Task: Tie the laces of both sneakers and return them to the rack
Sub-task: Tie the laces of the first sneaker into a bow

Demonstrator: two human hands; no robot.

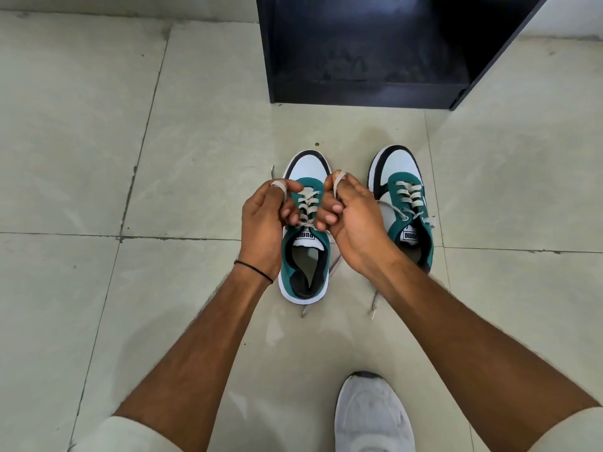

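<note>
Two green, white and black sneakers stand side by side on the tiled floor, toes pointing away from me. Over the left sneaker (301,265) my left hand (266,220) grips a loop of its pale lace (308,203) wound round the thumb. My right hand (350,216) pinches the other end of that lace above the tongue. The right sneaker (408,197) sits untouched, its lace loose and trailing onto the floor (375,305).
A dark shoe rack (368,89) stands on the floor just beyond the sneakers, its low shelf open toward me. A grey shoe on a foot (372,415) is at the bottom of the view. Pale floor tiles (98,158) spread all around.
</note>
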